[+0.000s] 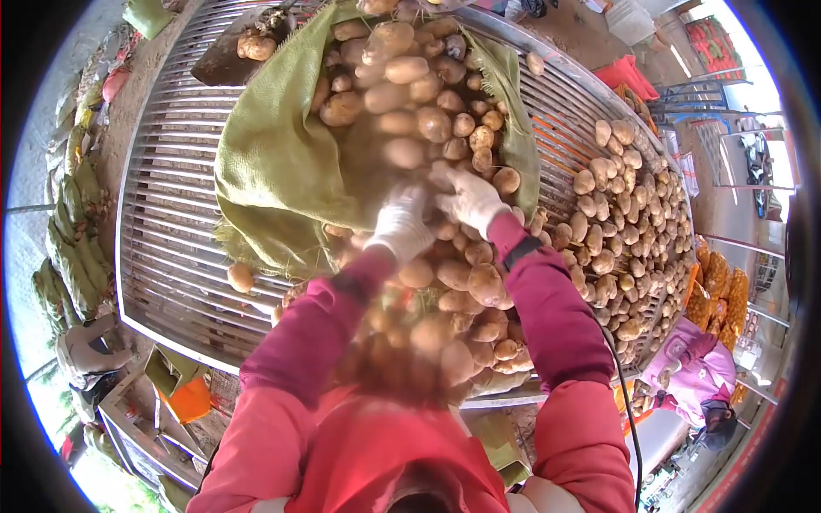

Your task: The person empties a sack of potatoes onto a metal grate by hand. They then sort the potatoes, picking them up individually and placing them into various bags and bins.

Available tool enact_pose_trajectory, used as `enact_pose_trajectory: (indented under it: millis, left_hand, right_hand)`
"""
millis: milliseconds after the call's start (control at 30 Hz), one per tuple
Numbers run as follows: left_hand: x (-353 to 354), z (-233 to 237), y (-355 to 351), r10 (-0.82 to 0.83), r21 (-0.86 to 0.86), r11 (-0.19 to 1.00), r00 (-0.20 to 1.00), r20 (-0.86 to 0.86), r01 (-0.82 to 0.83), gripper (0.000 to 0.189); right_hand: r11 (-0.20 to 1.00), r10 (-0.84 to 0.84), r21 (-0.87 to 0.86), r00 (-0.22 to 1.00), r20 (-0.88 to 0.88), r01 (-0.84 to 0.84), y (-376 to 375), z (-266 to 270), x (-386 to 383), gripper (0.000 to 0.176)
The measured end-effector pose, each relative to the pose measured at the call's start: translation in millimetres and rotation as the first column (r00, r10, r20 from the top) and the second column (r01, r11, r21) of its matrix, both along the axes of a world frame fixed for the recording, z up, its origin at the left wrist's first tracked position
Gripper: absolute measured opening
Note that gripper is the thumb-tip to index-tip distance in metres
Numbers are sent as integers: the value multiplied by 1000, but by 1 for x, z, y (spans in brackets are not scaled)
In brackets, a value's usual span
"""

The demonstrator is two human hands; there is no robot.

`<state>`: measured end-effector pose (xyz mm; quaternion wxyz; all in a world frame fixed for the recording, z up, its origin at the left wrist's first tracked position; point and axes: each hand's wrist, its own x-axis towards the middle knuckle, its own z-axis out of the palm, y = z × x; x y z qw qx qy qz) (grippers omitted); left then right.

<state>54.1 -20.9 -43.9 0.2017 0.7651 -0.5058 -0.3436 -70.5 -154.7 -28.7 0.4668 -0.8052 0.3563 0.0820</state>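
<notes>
Both of my hands wear whitish gloves and reach into the middle of a potato pile. My left hand is at the inner edge of a green woven sack, blurred, its fingertips hidden in haze. Beside it, to the right, my right hand touches or hovers over potatoes, its fingers partly smeared by motion. The sack lies open, with potatoes spilling out of its mouth toward me. More potatoes lie under my wrists.
The slatted metal table carries a large spread of potatoes on the right. A dark scoop-like tray lies at the upper left. A person in pink is at the lower right, another person at the left.
</notes>
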Motion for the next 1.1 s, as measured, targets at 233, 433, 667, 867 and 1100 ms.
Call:
enact_pose_trajectory:
  millis: [233,433,667,867,1100]
  left_hand:
    - [-86,70,45,-410,22,911,895,175,412,41]
    - [-100,104,86,-550,-234,816,835,-30,529,35]
    - [47,7,71,-136,-47,971,702,700,235,56]
    - [103,12,41,-281,299,941,856,434,158,37]
    - [97,47,5,135,-150,982,985,105,-119,25]
  right_hand:
    - [881,233,-324,913,-335,-344,62,82,-92,50]
    - [910,284,-60,721,-632,-411,82,48,-217,34]
    - [885,-18,-456,974,-227,-90,89,108,-127,35]
    - [898,40,-436,998,-39,-53,95,57,-1,42]
    - [861,-20,-490,953,-303,-138,74,6,83,41]
